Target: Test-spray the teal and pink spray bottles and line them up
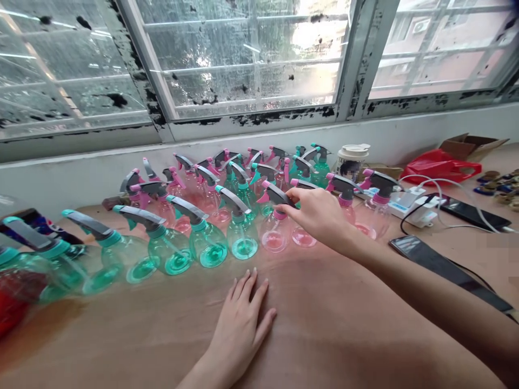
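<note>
Pinching trigger head of pink spray bottle (274, 236), my right hand (318, 213) clamped on it. My left hand (243, 319) flat on table (344, 329), fingers apart, near side of grip. Green bottles (242, 237) leftward.

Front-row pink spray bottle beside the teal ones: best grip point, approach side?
Likely the neck of the pink spray bottle, under its grey trigger head, from above and the near side. It stands upright; a teal spray bottle crowds its left, the body is wide and round, the neck narrow, and the head overhangs as a stop. The right hand is at the head from the right.
</note>
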`<action>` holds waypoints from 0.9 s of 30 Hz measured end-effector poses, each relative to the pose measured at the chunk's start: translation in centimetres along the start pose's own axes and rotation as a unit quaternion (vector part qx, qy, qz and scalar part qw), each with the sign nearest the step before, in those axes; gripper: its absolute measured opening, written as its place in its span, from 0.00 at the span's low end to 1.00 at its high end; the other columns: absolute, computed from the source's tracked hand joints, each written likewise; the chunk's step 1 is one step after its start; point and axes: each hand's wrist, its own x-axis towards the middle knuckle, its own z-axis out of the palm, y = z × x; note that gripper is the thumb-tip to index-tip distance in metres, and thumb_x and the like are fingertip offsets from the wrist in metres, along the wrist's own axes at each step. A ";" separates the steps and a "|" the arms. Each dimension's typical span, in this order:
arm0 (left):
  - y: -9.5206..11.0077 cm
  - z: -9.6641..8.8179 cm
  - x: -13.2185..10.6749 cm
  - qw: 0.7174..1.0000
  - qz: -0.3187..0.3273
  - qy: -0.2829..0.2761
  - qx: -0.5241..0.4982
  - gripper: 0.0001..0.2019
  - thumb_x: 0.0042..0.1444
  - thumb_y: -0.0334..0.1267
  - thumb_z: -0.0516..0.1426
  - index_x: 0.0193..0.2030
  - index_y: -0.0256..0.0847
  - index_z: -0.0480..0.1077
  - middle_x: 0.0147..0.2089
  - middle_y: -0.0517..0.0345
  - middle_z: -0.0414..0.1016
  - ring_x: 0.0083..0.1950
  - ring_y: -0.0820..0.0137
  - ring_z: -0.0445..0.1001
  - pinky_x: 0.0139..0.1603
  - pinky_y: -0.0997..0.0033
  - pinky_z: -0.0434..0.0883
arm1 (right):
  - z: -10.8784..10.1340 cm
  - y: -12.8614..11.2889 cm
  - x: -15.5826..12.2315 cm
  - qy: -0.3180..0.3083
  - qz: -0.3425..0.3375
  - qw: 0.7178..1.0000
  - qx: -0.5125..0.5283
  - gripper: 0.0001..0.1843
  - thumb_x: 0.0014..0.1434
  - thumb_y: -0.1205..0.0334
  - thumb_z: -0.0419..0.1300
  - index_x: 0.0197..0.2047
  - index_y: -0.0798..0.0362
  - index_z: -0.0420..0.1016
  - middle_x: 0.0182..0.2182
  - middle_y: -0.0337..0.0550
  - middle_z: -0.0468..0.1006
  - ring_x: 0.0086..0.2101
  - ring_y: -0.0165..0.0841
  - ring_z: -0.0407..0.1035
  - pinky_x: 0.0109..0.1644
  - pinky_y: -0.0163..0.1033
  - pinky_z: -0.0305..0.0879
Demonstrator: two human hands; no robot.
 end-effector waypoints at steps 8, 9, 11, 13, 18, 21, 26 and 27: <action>-0.4 -0.1 0.5 0.998 -0.026 -0.023 -0.053 0.25 0.69 0.49 0.50 0.66 0.37 0.62 0.70 0.40 0.57 0.70 0.49 0.56 0.66 0.40 0.57 | -2.5 -0.3 -1.9 -0.045 -0.005 0.999 0.000 0.16 0.61 0.48 0.59 0.29 0.49 0.79 0.23 0.38 0.78 0.26 0.33 0.67 0.27 0.37 0.49; -0.5 -0.2 0.6 0.997 -0.030 -0.025 -0.065 0.25 0.68 0.49 0.50 0.66 0.37 0.61 0.71 0.40 0.56 0.70 0.49 0.56 0.66 0.40 0.56 | -2.9 -0.3 -2.3 -0.055 -0.010 0.998 0.005 0.16 0.61 0.49 0.60 0.29 0.49 0.79 0.23 0.39 0.78 0.26 0.33 0.68 0.28 0.37 0.49; -0.5 -0.5 0.7 0.994 -0.036 -0.025 -0.103 0.27 0.67 0.49 0.52 0.68 0.38 0.58 0.71 0.42 0.55 0.71 0.50 0.54 0.68 0.41 0.54 | -3.5 -0.2 -3.2 -0.069 -0.020 0.997 0.023 0.15 0.61 0.51 0.61 0.29 0.50 0.79 0.23 0.38 0.78 0.27 0.33 0.68 0.28 0.37 0.50; -0.4 -0.8 0.8 0.987 -0.042 -0.025 -0.153 0.30 0.66 0.49 0.54 0.70 0.41 0.53 0.72 0.43 0.54 0.72 0.52 0.53 0.69 0.42 0.53 | -4.1 -0.1 -4.3 -0.081 -0.029 0.995 0.050 0.13 0.60 0.52 0.62 0.29 0.51 0.79 0.23 0.37 0.77 0.26 0.32 0.68 0.28 0.36 0.51; 0.8 -1.2 1.3 0.963 -0.048 -0.046 -0.262 0.42 0.59 0.51 0.60 0.73 0.45 0.42 0.74 0.43 0.49 0.72 0.49 0.50 0.69 0.41 0.51 | -5.3 0.5 -7.1 -0.092 -0.056 0.989 0.106 0.11 0.59 0.53 0.64 0.30 0.51 0.79 0.21 0.35 0.75 0.23 0.29 0.66 0.26 0.34 0.49; 2.0 -0.8 1.9 0.948 -0.021 -0.029 -0.316 0.47 0.55 0.50 0.65 0.73 0.46 0.42 0.73 0.43 0.51 0.71 0.48 0.52 0.67 0.43 0.55 | -5.7 1.2 -8.1 -0.100 -0.082 0.981 0.145 0.10 0.59 0.53 0.64 0.31 0.50 0.79 0.23 0.34 0.77 0.24 0.29 0.68 0.27 0.34 0.53; 3.4 -0.4 2.9 0.935 0.008 0.002 -0.353 0.46 0.52 0.49 0.67 0.72 0.48 0.46 0.69 0.45 0.59 0.67 0.47 0.60 0.64 0.45 0.60 | -5.3 3.7 -8.7 -0.142 -0.162 0.942 0.256 0.16 0.56 0.52 0.67 0.45 0.50 0.77 0.41 0.39 0.82 0.40 0.33 0.75 0.44 0.36 0.66; 3.6 -0.5 3.0 0.935 0.009 -0.002 -0.355 0.45 0.53 0.49 0.67 0.71 0.48 0.48 0.68 0.46 0.60 0.66 0.48 0.61 0.63 0.45 0.61 | -4.9 4.3 -8.7 -0.156 -0.171 0.932 0.279 0.21 0.54 0.52 0.69 0.49 0.50 0.75 0.46 0.41 0.81 0.45 0.35 0.74 0.48 0.38 0.66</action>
